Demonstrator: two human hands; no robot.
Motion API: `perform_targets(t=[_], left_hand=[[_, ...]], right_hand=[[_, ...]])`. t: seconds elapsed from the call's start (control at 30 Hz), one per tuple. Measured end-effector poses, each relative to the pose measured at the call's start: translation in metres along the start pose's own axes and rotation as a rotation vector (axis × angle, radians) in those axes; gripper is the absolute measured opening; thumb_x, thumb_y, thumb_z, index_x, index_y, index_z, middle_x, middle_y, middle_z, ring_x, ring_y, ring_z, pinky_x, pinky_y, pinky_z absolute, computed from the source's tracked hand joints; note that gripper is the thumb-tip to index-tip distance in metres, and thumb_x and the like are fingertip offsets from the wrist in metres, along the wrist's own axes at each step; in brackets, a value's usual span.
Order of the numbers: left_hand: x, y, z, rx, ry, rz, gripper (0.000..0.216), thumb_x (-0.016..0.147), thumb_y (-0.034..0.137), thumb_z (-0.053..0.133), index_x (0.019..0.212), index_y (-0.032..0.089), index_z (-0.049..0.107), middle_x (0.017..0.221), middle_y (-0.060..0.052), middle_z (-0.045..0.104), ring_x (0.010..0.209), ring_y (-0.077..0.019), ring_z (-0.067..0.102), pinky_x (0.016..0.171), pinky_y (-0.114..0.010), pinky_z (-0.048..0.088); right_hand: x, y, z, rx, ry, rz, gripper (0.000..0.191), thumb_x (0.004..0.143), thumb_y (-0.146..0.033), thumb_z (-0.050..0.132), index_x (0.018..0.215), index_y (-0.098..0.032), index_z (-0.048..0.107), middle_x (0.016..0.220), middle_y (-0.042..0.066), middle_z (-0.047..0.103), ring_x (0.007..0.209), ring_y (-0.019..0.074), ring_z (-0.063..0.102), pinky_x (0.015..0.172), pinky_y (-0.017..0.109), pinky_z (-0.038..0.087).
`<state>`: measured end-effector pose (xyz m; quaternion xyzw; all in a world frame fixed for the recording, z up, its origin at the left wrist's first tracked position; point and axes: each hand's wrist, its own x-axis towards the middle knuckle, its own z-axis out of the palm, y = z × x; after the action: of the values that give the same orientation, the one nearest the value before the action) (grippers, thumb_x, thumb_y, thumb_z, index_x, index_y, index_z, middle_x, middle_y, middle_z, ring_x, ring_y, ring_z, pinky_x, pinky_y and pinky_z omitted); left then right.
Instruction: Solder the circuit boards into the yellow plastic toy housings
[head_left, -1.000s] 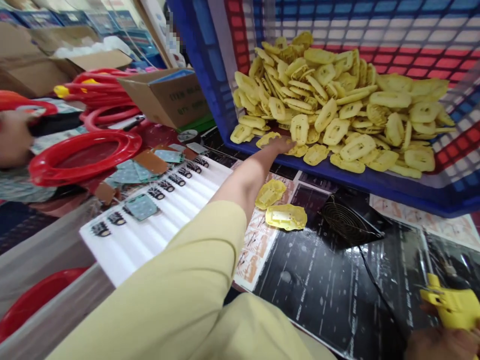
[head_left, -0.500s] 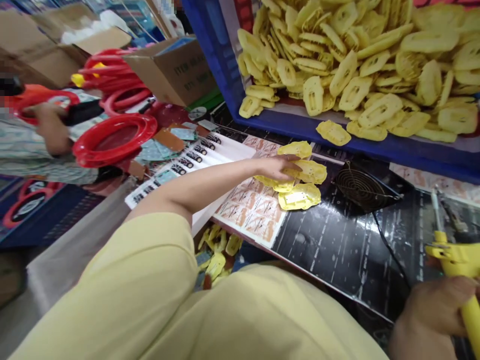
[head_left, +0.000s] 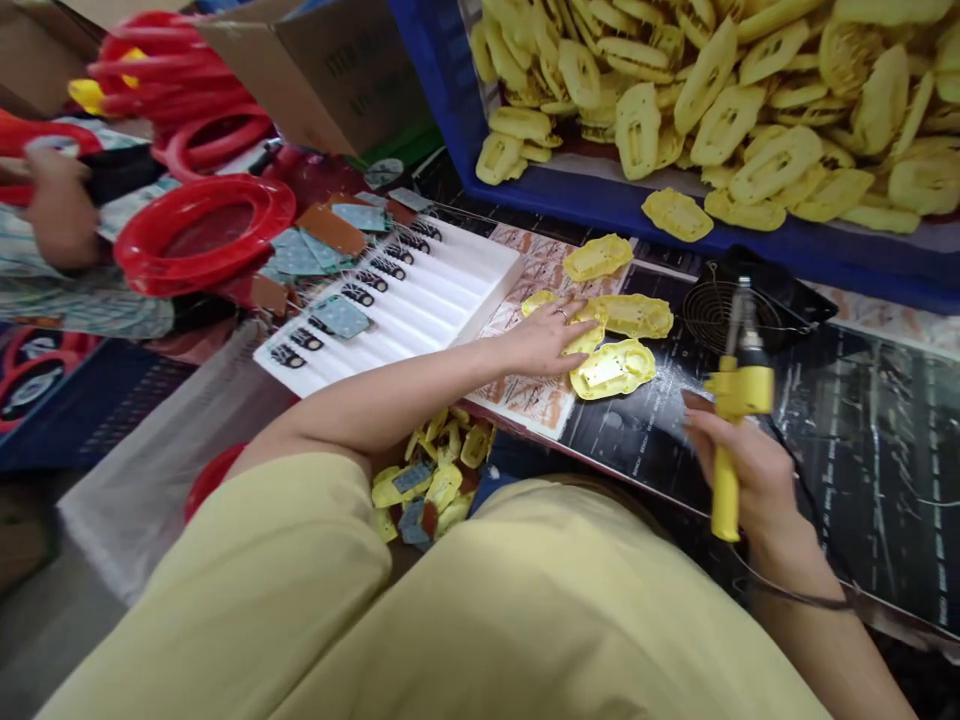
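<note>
My left hand (head_left: 541,338) lies palm down with spread fingers, its fingertips on a yellow plastic shell (head_left: 591,330). Right by those fingers, a second yellow shell (head_left: 613,368) rests hollow side up. Two more, a shell (head_left: 637,316) and a farther shell (head_left: 598,258), lie on the black-and-patterned table (head_left: 667,385). My right hand (head_left: 757,465) is wrapped around the handle of a yellow soldering gun (head_left: 744,388), held above the table with its metal tip pointing up and away from me.
A blue crate (head_left: 570,210) full of yellow shells stands at the back. Behind the gun is a black fan (head_left: 724,312) with a round guard. A white foam tray (head_left: 442,290) holds small black parts. At left are red rings (head_left: 206,235) and another person's hand (head_left: 60,205).
My right hand has brought the soldering gun leftward from the right edge, over the table. My left hand has shifted slightly, its fingers now more spread over the shells. The view has tilted down.
</note>
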<state>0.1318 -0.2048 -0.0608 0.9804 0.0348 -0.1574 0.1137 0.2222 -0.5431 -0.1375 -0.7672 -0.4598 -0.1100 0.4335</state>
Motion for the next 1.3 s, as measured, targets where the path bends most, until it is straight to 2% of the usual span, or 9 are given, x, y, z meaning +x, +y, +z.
perform_targets(t=[0.07,0.2,0.5,0.63,0.77,0.9,1.03,1.17,1.3], left_hand=[[-0.005,-0.003,0.007,-0.03,0.01,0.111,0.073,0.108,0.038,0.059,0.177,0.016,0.048,0.194,-0.02,0.02,0.182,-0.0406,0.014,0.147,-0.061,0.023],[-0.013,-0.01,0.024,-0.045,0.075,0.352,0.067,0.099,0.016,0.062,0.166,0.014,0.063,0.191,-0.023,0.025,0.183,-0.0377,0.016,0.145,-0.061,0.031],[0.001,-0.011,0.042,-0.114,0.236,0.544,0.062,0.088,0.004,0.065,0.148,0.014,0.077,0.18,-0.025,0.048,0.176,-0.042,0.036,0.141,-0.067,0.041],[0.023,0.02,0.039,-0.129,0.188,0.578,0.061,0.089,0.006,0.067,0.149,0.017,0.077,0.181,-0.02,0.049,0.176,-0.0383,0.037,0.143,-0.061,0.038],[0.03,0.03,0.024,-0.138,0.165,0.509,0.059,0.098,0.018,0.065,0.157,0.023,0.071,0.184,-0.014,0.047,0.176,-0.0381,0.038,0.144,-0.07,0.028],[0.009,-0.004,0.006,-0.173,0.228,0.285,0.056,0.111,0.029,0.051,0.166,0.02,0.061,0.184,-0.014,0.047,0.169,-0.0302,0.05,0.141,-0.055,0.039],[-0.016,-0.033,0.009,0.008,0.054,0.174,0.056,0.112,0.037,0.056,0.165,0.02,0.062,0.184,-0.016,0.045,0.172,-0.0338,0.045,0.14,-0.053,0.041],[-0.02,-0.018,0.021,0.106,0.027,0.027,0.062,0.118,0.043,0.048,0.175,0.02,0.053,0.188,-0.02,0.038,0.174,-0.0406,0.04,0.141,-0.061,0.037],[-0.009,0.0,0.016,0.056,0.08,-0.062,0.063,0.118,0.052,0.049,0.174,0.024,0.055,0.183,-0.018,0.047,0.163,-0.0422,0.053,0.137,-0.062,0.042]], right_hand=[[0.019,-0.007,0.017,-0.024,-0.114,-0.199,0.017,0.109,-0.034,0.072,0.126,-0.031,0.077,0.119,0.007,0.084,0.094,0.0224,0.082,0.092,0.04,0.072],[0.052,-0.009,0.042,-0.146,-0.288,-0.484,0.021,0.11,-0.022,0.066,0.131,-0.025,0.071,0.12,0.012,0.083,0.116,0.0291,0.08,0.113,0.057,0.066],[0.024,-0.013,0.013,-0.198,-0.252,-0.497,0.02,0.107,-0.017,0.071,0.125,-0.026,0.073,0.093,0.002,0.077,0.093,0.0223,0.076,0.115,0.047,0.061],[0.009,-0.025,-0.006,-0.168,-0.207,-0.477,0.024,0.109,-0.017,0.071,0.131,-0.024,0.071,0.094,0.002,0.078,0.085,0.0207,0.076,0.091,0.035,0.066],[0.0,-0.029,-0.02,-0.168,-0.182,-0.468,0.024,0.11,-0.02,0.072,0.133,-0.024,0.069,0.094,0.002,0.08,0.079,0.0186,0.076,0.078,0.03,0.064],[-0.006,-0.022,-0.031,-0.156,-0.144,-0.421,0.034,0.105,-0.021,0.079,0.137,-0.025,0.067,0.114,0.007,0.084,0.105,0.0258,0.083,0.092,0.037,0.069],[-0.01,-0.01,-0.031,-0.13,-0.186,-0.374,0.04,0.105,-0.024,0.08,0.142,-0.029,0.065,0.123,0.008,0.084,0.109,0.029,0.084,0.096,0.044,0.071],[-0.011,-0.008,-0.019,-0.141,-0.175,-0.39,0.04,0.103,-0.021,0.082,0.139,-0.029,0.066,0.118,0.006,0.085,0.098,0.0251,0.084,0.087,0.037,0.071],[-0.008,-0.015,-0.009,-0.16,-0.142,-0.435,0.033,0.106,-0.021,0.079,0.137,-0.025,0.066,0.11,0.006,0.085,0.089,0.0214,0.082,0.082,0.032,0.069]])
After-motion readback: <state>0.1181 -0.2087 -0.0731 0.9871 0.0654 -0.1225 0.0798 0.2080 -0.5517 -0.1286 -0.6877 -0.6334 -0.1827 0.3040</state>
